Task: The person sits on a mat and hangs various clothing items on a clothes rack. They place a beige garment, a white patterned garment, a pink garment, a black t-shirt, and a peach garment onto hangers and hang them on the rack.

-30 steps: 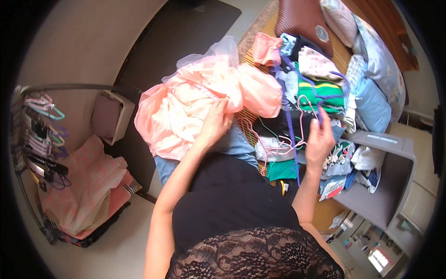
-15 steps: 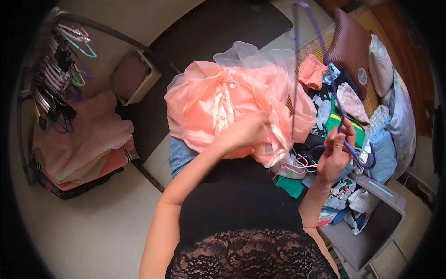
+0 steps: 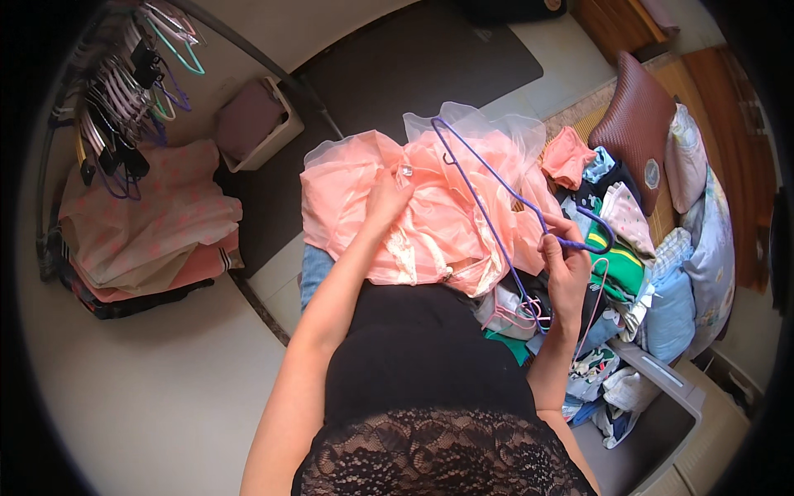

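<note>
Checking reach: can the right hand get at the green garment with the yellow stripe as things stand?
Probably yes: the green garment appears close beside the right hand, partly uncovered. But that hand holds the purple hanger, whose curved end overlaps the garment in view, so it likely needs freeing first.

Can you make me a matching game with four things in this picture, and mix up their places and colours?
1. Purple hanger
2. Peach garment
3. Cushion
4. Folded green cloth

A. Brown with a round pale patch
B. Under the left hand
C. Marked with a yellow stripe
D. Held in the right hand

Right pairs: 1-D, 2-B, 3-A, 4-C.
</note>
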